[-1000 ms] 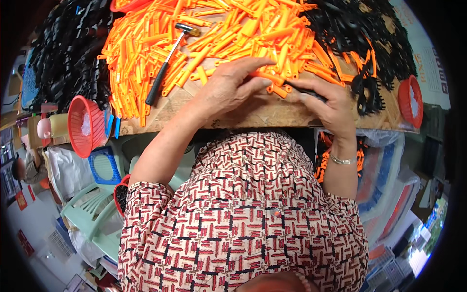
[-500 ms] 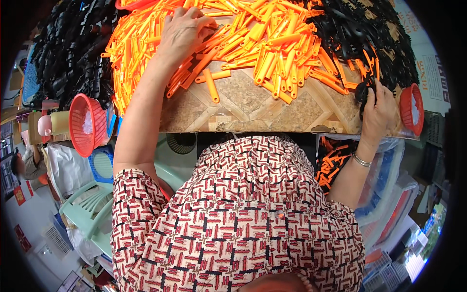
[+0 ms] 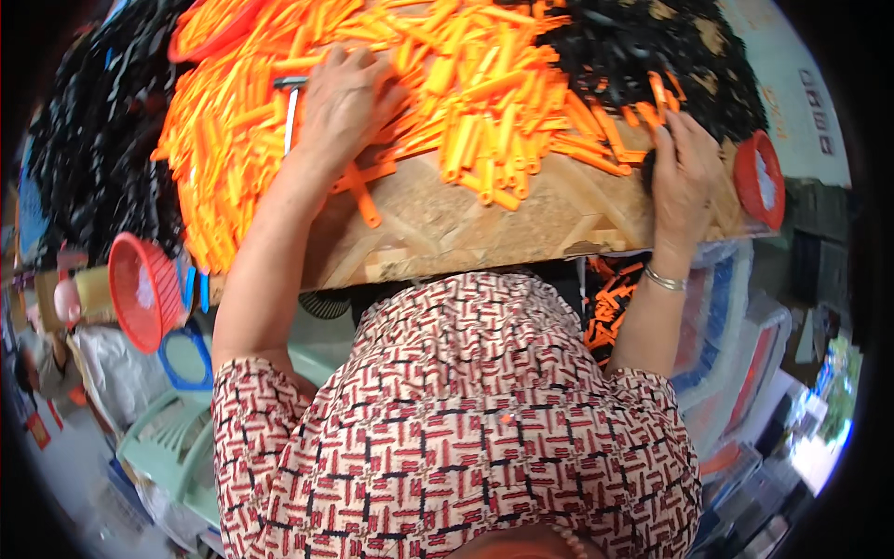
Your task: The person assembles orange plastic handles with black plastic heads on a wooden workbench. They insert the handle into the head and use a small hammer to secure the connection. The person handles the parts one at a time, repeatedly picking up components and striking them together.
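A wide heap of orange plastic handles (image 3: 223,140), long, narrow pieces with small holes at their ends, covers the left and middle of the table. My left hand (image 3: 349,102) rests over the heap, fingers bent but apart, and the pieces under it are mostly hidden. Beside its wrist lies a T-shaped tool (image 3: 291,112) with a black head and silver shaft. At the right, my right hand (image 3: 687,172) is closed, with a few orange handles (image 3: 659,98) showing upright past its fingertips. Something dark shows beside that palm, partly hidden.
Dark heaps of black strip-like parts (image 3: 652,47) lie far right and at left (image 3: 102,121). Red baskets stand at the right edge (image 3: 761,182) and left edge (image 3: 144,293). A red basin (image 3: 214,42) is far left. The table's front edge (image 3: 447,270) runs before my body.
The whole view has shifted and tilted slightly. The T-shaped tool now shows beside my left hand. At my right hand, the upright orange handles stand farther left, nearer the fingertips.
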Action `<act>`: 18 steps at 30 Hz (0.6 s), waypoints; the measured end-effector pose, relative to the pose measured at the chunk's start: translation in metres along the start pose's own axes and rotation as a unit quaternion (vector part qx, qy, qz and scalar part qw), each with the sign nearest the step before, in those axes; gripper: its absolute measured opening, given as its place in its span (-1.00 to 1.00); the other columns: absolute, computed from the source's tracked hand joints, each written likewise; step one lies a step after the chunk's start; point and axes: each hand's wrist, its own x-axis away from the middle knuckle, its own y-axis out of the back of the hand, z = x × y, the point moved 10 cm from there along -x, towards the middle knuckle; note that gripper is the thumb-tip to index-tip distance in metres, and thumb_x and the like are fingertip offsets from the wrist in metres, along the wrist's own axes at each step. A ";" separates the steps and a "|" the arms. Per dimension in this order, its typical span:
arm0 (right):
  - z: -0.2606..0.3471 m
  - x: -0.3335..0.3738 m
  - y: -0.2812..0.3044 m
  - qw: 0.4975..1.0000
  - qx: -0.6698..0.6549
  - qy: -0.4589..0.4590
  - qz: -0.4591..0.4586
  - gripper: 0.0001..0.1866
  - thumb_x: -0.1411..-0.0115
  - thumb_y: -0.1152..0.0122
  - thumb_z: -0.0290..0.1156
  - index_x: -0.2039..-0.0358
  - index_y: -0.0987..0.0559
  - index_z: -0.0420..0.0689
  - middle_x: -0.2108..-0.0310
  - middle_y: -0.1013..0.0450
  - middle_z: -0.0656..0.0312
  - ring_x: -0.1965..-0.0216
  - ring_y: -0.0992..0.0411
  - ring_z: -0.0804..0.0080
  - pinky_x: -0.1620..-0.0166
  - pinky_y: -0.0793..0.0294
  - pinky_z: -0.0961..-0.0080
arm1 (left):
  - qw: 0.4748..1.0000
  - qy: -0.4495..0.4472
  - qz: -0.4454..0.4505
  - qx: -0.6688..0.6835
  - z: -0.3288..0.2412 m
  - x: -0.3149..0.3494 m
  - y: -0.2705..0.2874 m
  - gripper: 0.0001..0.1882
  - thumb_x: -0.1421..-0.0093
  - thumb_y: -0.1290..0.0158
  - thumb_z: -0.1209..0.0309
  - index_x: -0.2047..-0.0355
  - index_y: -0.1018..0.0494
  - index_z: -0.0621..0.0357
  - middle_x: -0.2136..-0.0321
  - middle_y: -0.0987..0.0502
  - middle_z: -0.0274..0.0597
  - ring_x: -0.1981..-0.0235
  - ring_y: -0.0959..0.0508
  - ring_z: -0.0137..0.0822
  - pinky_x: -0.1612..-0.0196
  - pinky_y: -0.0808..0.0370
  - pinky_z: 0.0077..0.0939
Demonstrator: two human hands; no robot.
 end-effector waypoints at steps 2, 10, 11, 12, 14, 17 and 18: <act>0.014 -0.020 -0.008 1.000 -0.011 0.028 0.003 -0.76 -0.19 -0.35 -0.40 0.10 -0.70 -0.06 0.10 -0.61 0.24 0.04 -0.52 0.24 -0.03 -0.42 0.27 | 0.999 -0.025 -0.039 -0.003 -0.002 0.000 0.009 -0.77 -0.22 -0.25 0.26 0.20 -0.62 0.10 0.23 -0.60 -0.14 0.06 -0.53 -0.02 0.03 -0.50 -0.14; 0.052 -0.101 -0.108 0.984 -0.011 0.166 0.068 -0.78 -0.27 -0.25 -0.42 0.08 -0.69 -0.03 0.12 -0.62 0.29 0.07 -0.53 0.27 0.04 -0.45 0.29 | 0.944 0.178 0.007 0.279 0.020 0.014 0.013 -0.84 -0.48 0.00 0.37 0.08 -0.44 0.21 0.41 -0.48 -0.26 0.36 -0.49 -0.47 0.31 -0.49 -0.53; 0.061 -0.109 -0.124 0.982 0.004 0.165 0.089 -0.76 -0.28 -0.24 -0.41 0.05 -0.68 -0.02 0.11 -0.62 0.28 0.06 -0.53 0.27 0.03 -0.45 0.30 | 0.934 0.185 -0.004 0.304 0.022 0.018 0.008 -0.84 -0.48 0.00 0.38 0.08 -0.44 0.22 0.41 -0.48 -0.25 0.36 -0.49 -0.45 0.30 -0.48 -0.53; 0.084 -0.122 -0.117 0.982 -0.054 0.159 0.092 -0.89 -0.29 -0.16 -0.45 0.29 -0.66 -0.07 0.29 -0.56 0.22 0.18 -0.51 0.26 0.10 -0.46 0.27 | 0.925 0.196 -0.016 0.326 0.025 0.025 0.005 -0.84 -0.48 0.00 0.38 0.08 -0.44 0.22 0.41 -0.49 -0.25 0.36 -0.50 -0.43 0.28 -0.48 -0.53; 0.085 -0.142 -0.152 0.983 -0.077 0.142 0.085 -0.83 -0.25 -0.19 -0.25 0.35 -0.70 0.02 0.32 -0.53 0.25 0.17 -0.43 0.19 0.07 -0.34 0.18 | 0.948 0.153 -0.066 0.272 0.015 0.026 0.017 -0.87 -0.42 -0.05 0.40 0.13 -0.47 0.19 0.47 -0.52 -0.05 0.42 -0.57 -0.16 0.28 -0.51 -0.30; 0.104 -0.162 -0.207 0.977 0.043 0.118 0.170 -0.70 -0.29 -0.18 -0.09 0.19 -0.73 0.02 0.15 -0.59 0.19 -0.04 -0.39 0.10 -0.08 -0.31 -0.06 | 0.984 -0.006 -0.163 0.077 -0.021 0.023 0.049 -0.87 -0.34 -0.09 0.47 0.15 -0.47 0.24 0.32 -0.59 -0.03 0.28 -0.59 0.07 0.22 -0.52 -0.19; 0.111 -0.163 -0.202 0.988 -0.054 0.096 0.111 -0.61 -0.31 -0.14 0.00 0.04 -0.71 0.06 -0.01 -0.58 0.10 -0.20 -0.31 0.00 -0.21 -0.20 -0.26 | 0.984 -0.010 -0.170 0.059 -0.024 0.025 0.052 -0.86 -0.34 -0.09 0.46 0.15 -0.48 0.25 0.33 -0.60 -0.05 0.30 -0.60 0.01 0.22 -0.52 -0.24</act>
